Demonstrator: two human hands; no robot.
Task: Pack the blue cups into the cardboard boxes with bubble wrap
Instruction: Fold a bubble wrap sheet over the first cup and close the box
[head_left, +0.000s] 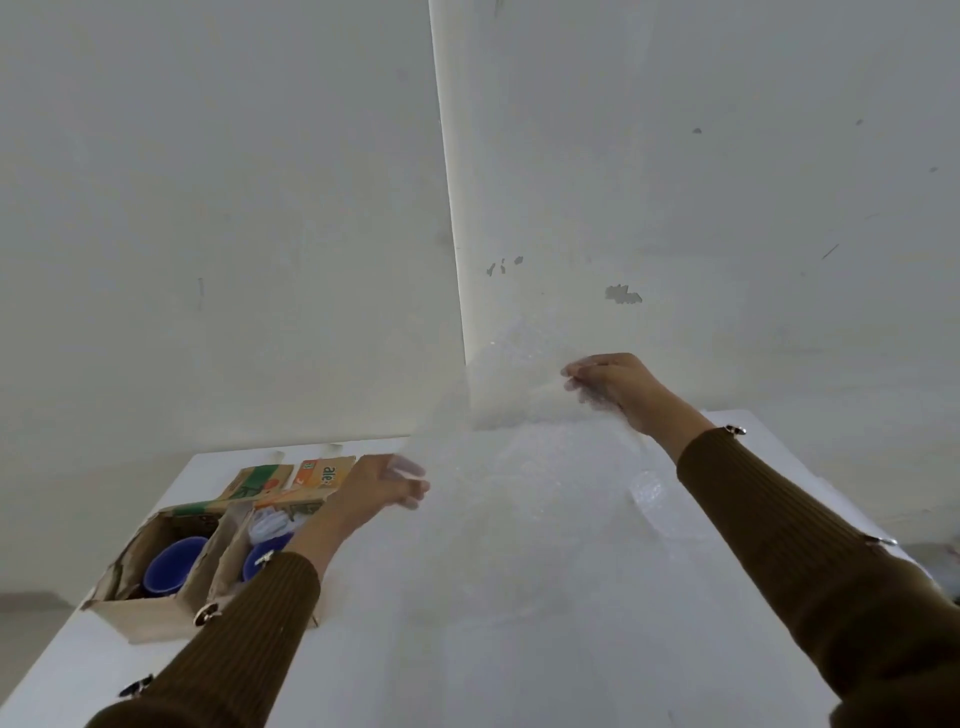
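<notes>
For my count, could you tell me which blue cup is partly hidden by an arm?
The right cup, behind the left sleeve; the left cup shows fully.

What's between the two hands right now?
Head view: a translucent sheet of bubble wrap spans from the left hand to the right hand, both gripping it.

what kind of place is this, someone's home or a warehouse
Likely a bare room set up for packing; which, I cannot tell: a plain white table against chipped white walls, cardboard boxes holding blue cups, and bubble wrap.
</notes>
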